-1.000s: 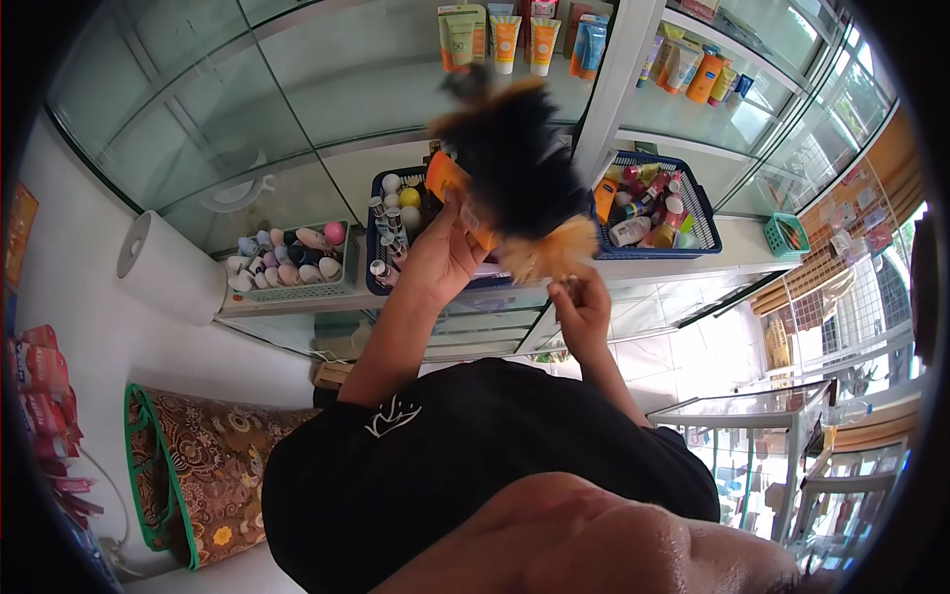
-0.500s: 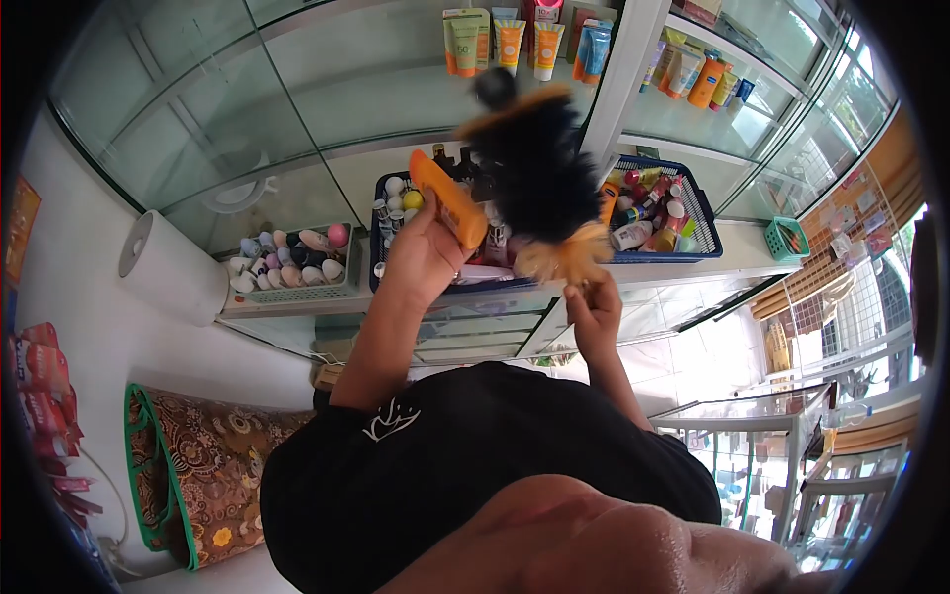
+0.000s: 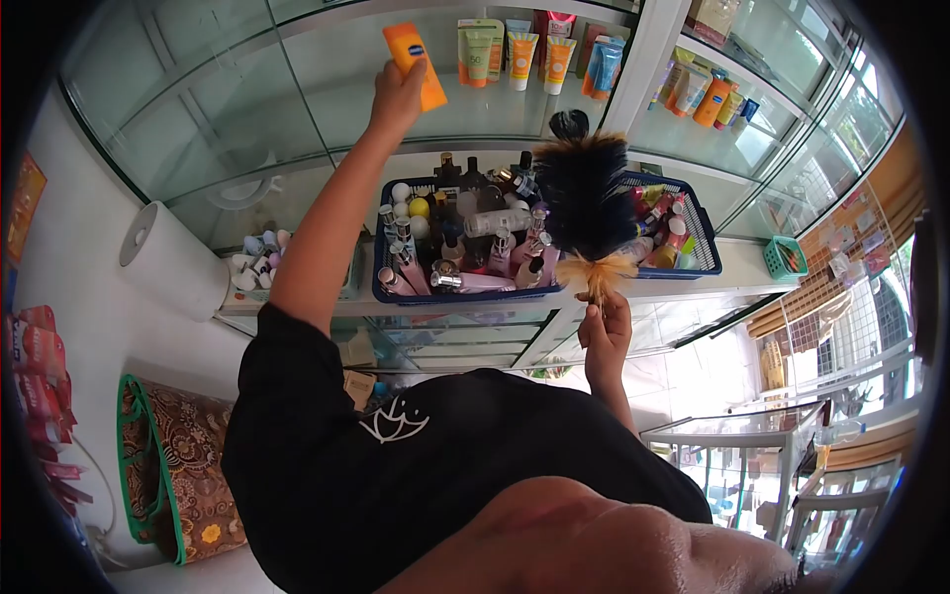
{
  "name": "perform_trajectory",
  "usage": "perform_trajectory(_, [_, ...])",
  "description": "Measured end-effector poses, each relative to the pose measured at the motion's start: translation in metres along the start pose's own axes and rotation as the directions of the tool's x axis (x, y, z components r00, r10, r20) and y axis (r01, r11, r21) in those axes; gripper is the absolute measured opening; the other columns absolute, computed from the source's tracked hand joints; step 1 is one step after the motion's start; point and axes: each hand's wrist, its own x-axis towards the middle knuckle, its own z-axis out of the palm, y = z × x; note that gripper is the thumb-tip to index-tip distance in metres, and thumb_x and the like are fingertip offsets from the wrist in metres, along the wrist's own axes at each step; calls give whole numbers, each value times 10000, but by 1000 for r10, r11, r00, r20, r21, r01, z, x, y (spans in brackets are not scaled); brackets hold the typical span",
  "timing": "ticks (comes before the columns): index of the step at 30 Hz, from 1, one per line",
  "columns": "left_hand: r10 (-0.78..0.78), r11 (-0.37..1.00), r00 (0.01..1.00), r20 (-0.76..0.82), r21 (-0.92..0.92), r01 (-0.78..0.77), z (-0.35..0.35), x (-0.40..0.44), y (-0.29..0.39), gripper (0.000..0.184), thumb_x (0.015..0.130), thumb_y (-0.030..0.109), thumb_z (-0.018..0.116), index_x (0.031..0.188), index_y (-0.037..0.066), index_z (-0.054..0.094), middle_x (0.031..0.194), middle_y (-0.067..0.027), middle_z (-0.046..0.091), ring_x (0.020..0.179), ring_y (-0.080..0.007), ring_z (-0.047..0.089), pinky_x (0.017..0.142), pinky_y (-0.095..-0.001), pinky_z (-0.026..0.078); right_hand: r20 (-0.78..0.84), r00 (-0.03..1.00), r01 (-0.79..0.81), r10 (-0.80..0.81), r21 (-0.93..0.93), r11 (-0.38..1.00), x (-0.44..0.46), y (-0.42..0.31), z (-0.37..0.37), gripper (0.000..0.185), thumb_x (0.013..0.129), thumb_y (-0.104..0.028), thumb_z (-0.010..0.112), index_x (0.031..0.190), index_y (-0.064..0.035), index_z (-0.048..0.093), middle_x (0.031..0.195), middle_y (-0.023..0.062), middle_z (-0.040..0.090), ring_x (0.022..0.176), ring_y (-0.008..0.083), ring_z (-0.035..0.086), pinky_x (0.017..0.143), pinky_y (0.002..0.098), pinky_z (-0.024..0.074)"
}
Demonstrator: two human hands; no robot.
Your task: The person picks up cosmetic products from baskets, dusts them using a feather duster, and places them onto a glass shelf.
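Observation:
My left hand (image 3: 398,97) is raised at the glass shelf, its fingers closed round an orange package (image 3: 414,61) with a dark blue label. To the right of the package, several tubes (image 3: 522,57) stand on that shelf. Lower right, my right hand (image 3: 606,322) grips the thin handle of a feather duster (image 3: 586,193), black with tan feathers at its base. The duster points upward, in front of the gap between two blue baskets. Bottles and round-capped containers fill the larger blue basket (image 3: 465,297), and the second blue basket (image 3: 705,233) holds mixed tubes and bottles.
A white roll (image 3: 168,262) stands at the left, beside a light green basket (image 3: 351,282) of small containers, partly behind my left arm. A small green basket (image 3: 784,259) sits at the counter's right end. Glass cases (image 3: 742,436) stand lower right, a patterned bag (image 3: 198,465) lower left.
My left hand has moved up and left from the large basket to the shelf with the orange package. The duster and my right hand have shifted slightly right and down.

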Motion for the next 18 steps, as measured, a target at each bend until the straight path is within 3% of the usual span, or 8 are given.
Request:
perform_trajectory(1, [134,961,991,-5,244,-129,-1,15,-6,425,894,316,642,1113,-30,528,972,-186,655,887,-306,665,803,-406,524,-4,1000,2,-2,-9,1000,-1,0,0,355,944,-47,572,1280,-47,458,1111,112,634,579,18,446,478,163,363])
perform_trajectory(4, [204,775,979,9,609,-167,1,63,-35,438,892,348,650,1105,-25,564,988,-222,674,946,-325,667,818,-420,516,-3,1000,8,-8,-29,1000,2,0,2,347,940,-44,580,1267,-45,466,1091,95,633,597,21,454,486,166,364])
perform_trajectory(7, [221,794,973,-68,592,-139,4,102,-70,460,879,363,671,1141,0,564,1039,-196,675,975,-342,656,824,-439,509,-31,999,-22,20,-61,998,-3,2,-3,340,935,-47,592,1254,-40,475,1051,68,628,607,22,457,494,170,360])
perform_trajectory(13, [114,833,993,-21,547,-84,19,155,-113,463,890,325,675,1217,29,533,1139,-120,663,1016,-257,659,871,-371,500,-85,996,-24,16,-98,995,1,-1,-6,332,932,-59,606,1240,-32,485,988,38,613,615,24,459,503,179,358])
perform_trajectory(16, [151,910,986,65,382,-164,25,180,-135,463,866,324,698,1201,41,549,1112,-140,674,1020,-302,653,875,-408,497,-93,995,-36,26,-109,993,6,-2,-6,327,932,-56,605,1236,-30,486,986,37,610,615,26,457,506,180,357])
perform_trajectory(18, [175,903,982,68,387,-187,32,193,-145,451,874,324,688,1201,47,550,1122,-131,673,1030,-289,651,877,-399,495,-90,996,-35,26,-105,994,10,0,-6,327,932,-51,602,1237,-28,487,993,39,609,614,26,456,507,180,357])
